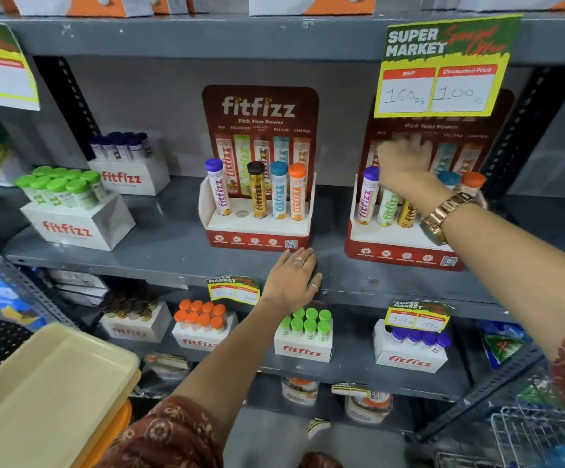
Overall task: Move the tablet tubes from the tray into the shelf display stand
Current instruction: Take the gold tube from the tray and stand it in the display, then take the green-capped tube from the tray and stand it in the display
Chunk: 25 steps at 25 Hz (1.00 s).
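Two display stands sit side by side on the shelf [173,244]. The right hand [404,160] hovers over the right stand [406,251], above its upright green-capped tube [387,207]; whether its fingers grip anything I cannot tell. The left hand [292,278] lies flat and spread on the shelf edge, just below the middle stand [257,236], whose second hole [241,213] stands vacant. The cream tray [47,383] at lower left shows no tubes.

Two display stands stood side by side on the shelf [159,244]: left stand [257,228] held four tubes, one hole vacant; right stand [399,244] was full. The tray [47,383] lay near-left, below.
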### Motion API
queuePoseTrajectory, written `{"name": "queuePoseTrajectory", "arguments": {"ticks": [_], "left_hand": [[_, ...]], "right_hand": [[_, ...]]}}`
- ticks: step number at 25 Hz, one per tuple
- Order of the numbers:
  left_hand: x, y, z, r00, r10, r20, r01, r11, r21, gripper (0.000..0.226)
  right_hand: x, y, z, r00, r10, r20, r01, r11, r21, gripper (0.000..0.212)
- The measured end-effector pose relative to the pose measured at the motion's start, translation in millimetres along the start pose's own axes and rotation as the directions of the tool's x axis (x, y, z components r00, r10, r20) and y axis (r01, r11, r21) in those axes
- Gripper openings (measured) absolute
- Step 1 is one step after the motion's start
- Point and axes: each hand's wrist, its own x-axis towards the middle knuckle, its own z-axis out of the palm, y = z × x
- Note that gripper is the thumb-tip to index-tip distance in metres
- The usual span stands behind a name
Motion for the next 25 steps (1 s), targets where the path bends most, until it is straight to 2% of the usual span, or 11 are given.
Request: {"name": "queuePoseTrajectory", "arguments": {"ticks": [3,6,10,15,17,20,23,25], "left_hand": [[-21.7,-30.7,-14.9,0.990,-0.081,-0.112,0.084,0.996,0.027,0.046],[-60.6,-73.9,-24.1,0.961,-0.161,-0.226,0.179,0.982,0.064,0.045],[-134.1,-134.6,-26.0,0.926,-0.334,-0.177,0.353,0.932,0.086,0.041],[-246.6,-202.4,-17.4,0.831,-0.544,-0.120,0.556,0.823,0.119,0.040],[-297.0,-223.5,-12.8,0.762,-0.642,-0.081,0.647,0.753,0.119,0.042],[-368.8,-243.4,-1.5,0.641,-0.767,-0.016,0.763,0.635,0.116,0.045],[-436.3,-253.2,15.5,0.472,-0.881,0.011,0.878,0.471,0.086,0.039],[-471.9,-254.2,27.7,0.366,-0.928,0.065,0.926,0.371,0.072,0.047]], "right_hand": [[-19.2,-44.6,2.7,0.960,-0.144,-0.240,0.170,0.981,0.094,0.041],[-44.0,-96.6,12.3,0.851,-0.322,-0.414,0.410,0.901,0.141,0.030],[-70.2,-180.7,32.9,0.715,-0.507,-0.481,0.622,0.776,0.105,0.027],[-124.9,-295.0,46.9,0.550,-0.692,-0.468,0.807,0.584,0.085,0.022],[-152.0,-342.0,55.1,0.479,-0.749,-0.458,0.864,0.495,0.095,0.014],[-197.1,-403.3,71.5,0.408,-0.830,-0.380,0.913,0.368,0.176,0.021],[-248.9,-452.4,85.7,0.317,-0.907,-0.279,0.936,0.250,0.249,0.023],[-282.2,-475.8,99.6,0.218,-0.950,-0.224,0.946,0.149,0.288,0.028]]}}
